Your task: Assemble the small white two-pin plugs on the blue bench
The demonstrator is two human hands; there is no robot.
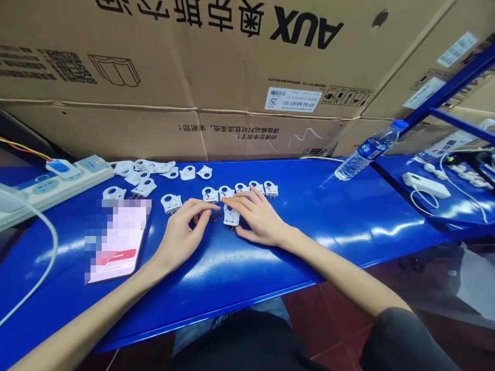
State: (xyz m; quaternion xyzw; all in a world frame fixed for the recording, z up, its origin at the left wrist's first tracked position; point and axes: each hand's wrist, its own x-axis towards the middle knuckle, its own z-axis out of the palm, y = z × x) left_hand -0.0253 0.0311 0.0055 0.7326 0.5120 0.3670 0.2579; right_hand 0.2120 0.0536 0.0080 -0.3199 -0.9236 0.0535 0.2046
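Observation:
Both my hands rest on the blue table (317, 221) around a small white plug part with metal pins (231, 216). My right hand (258, 217) lies over it, thumb and fingers closed on its right side. My left hand (184, 231) reaches in from the left, its fingertips meeting the right hand's just above the part; whether they touch the part I cannot tell. Just behind stands a row of similar white plug parts (242, 189). A heap of white plug covers (154, 170) lies further back left.
A phone (118, 242) lies left of my left hand. A white power strip (50, 183) with a cable sits at far left. A tilted water bottle (367, 150) rests at back right. Large cardboard boxes (216, 67) wall the back. Chargers and cables (425, 184) lie at far right.

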